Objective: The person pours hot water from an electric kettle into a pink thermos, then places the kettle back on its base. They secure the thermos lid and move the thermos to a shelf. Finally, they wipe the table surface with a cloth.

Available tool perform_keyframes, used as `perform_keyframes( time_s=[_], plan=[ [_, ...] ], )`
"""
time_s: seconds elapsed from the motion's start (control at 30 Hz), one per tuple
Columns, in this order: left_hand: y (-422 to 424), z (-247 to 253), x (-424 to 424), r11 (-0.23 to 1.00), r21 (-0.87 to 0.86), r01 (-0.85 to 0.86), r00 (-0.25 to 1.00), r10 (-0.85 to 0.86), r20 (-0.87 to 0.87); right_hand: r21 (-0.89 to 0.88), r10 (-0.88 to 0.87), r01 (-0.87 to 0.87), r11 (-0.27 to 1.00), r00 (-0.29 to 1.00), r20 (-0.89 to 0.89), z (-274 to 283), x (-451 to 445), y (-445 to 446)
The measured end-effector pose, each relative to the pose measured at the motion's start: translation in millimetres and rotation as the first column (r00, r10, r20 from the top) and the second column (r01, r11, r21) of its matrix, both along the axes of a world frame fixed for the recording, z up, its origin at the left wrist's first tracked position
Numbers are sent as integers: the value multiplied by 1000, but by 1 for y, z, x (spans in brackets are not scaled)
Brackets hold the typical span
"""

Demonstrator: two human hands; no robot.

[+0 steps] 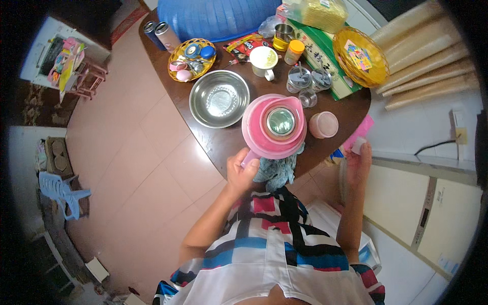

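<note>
My left hand is closed around the handle of a pink plastic jug. Inside the jug's wide rim shows a round glass or clear piece. My right hand is off the table's right edge and holds a small whitish piece at its fingertips, near a pink sheet or bag. A stainless steel bowl lies left of the jug. A pinkish lidded jar stands to its right. Below the jug, a blue-green cloth lies at the table's near edge.
Farther back on the brown table are a yellow basket of small items, a white mug, lidded glass cups, an orange-lidded jar, a green box and a blue mesh cover. A white cabinet or appliance stands at right.
</note>
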State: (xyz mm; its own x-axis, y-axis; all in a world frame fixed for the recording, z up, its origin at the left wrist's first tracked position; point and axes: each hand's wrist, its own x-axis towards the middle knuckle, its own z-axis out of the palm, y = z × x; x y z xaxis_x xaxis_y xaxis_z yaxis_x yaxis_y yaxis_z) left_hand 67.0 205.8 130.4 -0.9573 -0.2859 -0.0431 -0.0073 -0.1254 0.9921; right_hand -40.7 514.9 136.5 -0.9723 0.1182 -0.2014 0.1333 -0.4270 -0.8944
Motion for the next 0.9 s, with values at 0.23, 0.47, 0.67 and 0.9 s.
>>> perform_keyframes(
  time_s=[0.23,0.47,0.67,0.9],
  plan=[
    [-42,2,-6,999,-38,25,996,-28,-79,-285,320,-323,903,946,-60,-7,65,-49],
    [-83,26,-120,934,-258,247,918,-311,-248,55,522,-537,842,836,171,9,110,-135],
    [-49,70,-183,415,-99,904,417,-909,-3,373,560,-550,747,824,92,27,108,-205],
    [-43,80,-189,265,-273,925,267,-963,-31,398,441,-473,786,880,174,24,105,-237]
  ],
)
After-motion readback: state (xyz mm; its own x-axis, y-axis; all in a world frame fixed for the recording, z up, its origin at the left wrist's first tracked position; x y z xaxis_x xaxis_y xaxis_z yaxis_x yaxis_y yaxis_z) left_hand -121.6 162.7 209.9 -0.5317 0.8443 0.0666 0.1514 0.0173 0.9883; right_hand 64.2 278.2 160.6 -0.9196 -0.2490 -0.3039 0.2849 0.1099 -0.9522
